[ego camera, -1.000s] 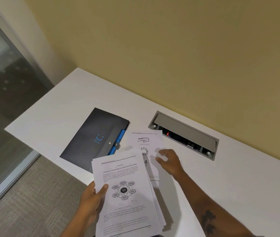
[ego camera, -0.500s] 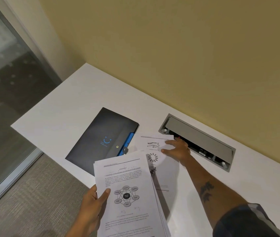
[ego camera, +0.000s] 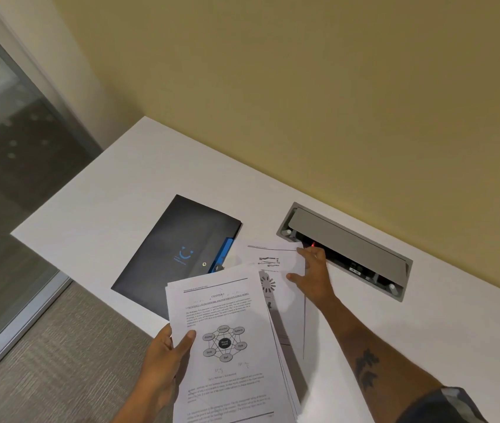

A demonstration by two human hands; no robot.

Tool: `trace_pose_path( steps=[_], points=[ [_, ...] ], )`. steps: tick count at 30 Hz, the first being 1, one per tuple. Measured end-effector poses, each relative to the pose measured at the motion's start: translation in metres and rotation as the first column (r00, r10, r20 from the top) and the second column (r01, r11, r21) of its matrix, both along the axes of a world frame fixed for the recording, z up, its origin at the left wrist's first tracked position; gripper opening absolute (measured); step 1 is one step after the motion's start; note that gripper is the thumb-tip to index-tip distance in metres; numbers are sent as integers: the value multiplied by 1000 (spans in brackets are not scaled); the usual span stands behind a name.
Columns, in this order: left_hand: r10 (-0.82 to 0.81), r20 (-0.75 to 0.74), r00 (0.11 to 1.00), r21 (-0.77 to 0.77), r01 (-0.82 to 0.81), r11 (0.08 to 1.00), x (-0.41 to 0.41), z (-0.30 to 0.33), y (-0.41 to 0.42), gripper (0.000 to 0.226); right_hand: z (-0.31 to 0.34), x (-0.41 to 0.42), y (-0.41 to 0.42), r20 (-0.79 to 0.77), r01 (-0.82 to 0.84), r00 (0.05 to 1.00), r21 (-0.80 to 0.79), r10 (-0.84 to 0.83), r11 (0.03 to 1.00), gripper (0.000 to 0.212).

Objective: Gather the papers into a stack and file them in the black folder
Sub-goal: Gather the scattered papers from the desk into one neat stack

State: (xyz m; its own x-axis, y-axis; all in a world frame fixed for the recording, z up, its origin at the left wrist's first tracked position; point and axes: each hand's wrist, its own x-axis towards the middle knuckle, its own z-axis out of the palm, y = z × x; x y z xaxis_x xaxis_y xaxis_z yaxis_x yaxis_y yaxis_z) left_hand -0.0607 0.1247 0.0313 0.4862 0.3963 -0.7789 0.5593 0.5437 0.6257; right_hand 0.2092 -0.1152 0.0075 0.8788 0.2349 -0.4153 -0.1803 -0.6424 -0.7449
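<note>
My left hand (ego camera: 163, 358) holds a stack of printed papers (ego camera: 227, 346) above the table's near edge, thumb on the top sheet with a wheel diagram. One more printed sheet (ego camera: 276, 264) lies flat on the white table, partly under the stack. My right hand (ego camera: 313, 276) rests on that sheet's far right corner, fingers spread at its edge; a firm grip is not visible. The black folder (ego camera: 175, 254) lies closed to the left of the sheet, with a blue logo, a snap button and a blue inner edge showing.
A grey cable box (ego camera: 346, 248) with its lid up is set into the white table (ego camera: 105, 209) just beyond my right hand, by the yellow wall. The table's left edge drops to grey carpet (ego camera: 68, 355) and a glass partition (ego camera: 4, 154).
My right hand has reached further along the loose sheet to its far right corner next to the cable box. The stack in my left hand has stayed about where it was.
</note>
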Motion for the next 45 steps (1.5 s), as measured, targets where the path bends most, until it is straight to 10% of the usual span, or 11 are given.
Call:
trace_pose_path(
  steps=[13, 21, 45],
  points=[
    [0, 49, 999, 21, -1, 1000, 6, 27, -22, 24, 9, -46, -44, 61, 265, 960, 115, -273, 958, 103],
    [-59, 125, 990, 57, 52, 997, 6, 39, -32, 25, 13, -73, -89, 13, 436, 900, 46, -437, 899, 22],
    [-302, 189, 934, 46, 299, 953, 48, 39, -26, 26, 77, -69, -71, -355, 345, 912, 391, -206, 853, 16]
  ],
)
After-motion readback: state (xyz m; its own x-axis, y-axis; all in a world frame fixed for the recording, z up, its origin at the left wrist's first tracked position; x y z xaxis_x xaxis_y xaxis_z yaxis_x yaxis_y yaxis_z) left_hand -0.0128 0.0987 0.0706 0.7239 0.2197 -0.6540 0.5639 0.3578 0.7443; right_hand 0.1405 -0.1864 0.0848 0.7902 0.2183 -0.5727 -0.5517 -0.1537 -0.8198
